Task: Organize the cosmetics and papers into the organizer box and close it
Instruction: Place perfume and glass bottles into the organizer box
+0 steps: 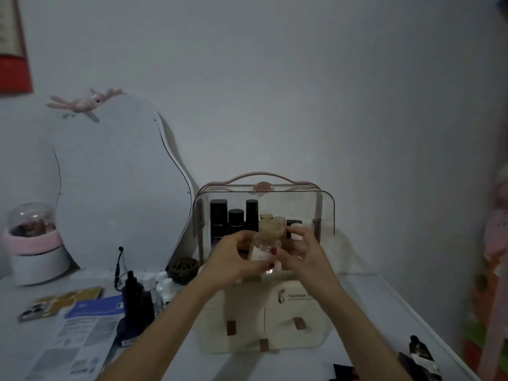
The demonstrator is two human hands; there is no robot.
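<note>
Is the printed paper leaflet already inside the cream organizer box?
No, the printed paper leaflet lies flat on the white table, left of the cream organizer box.

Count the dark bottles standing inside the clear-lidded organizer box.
3, in a row at the back left of the organizer box: a tall one leftmost, a shorter one in the middle, a slim one on the right. The hands may hide others.
</note>
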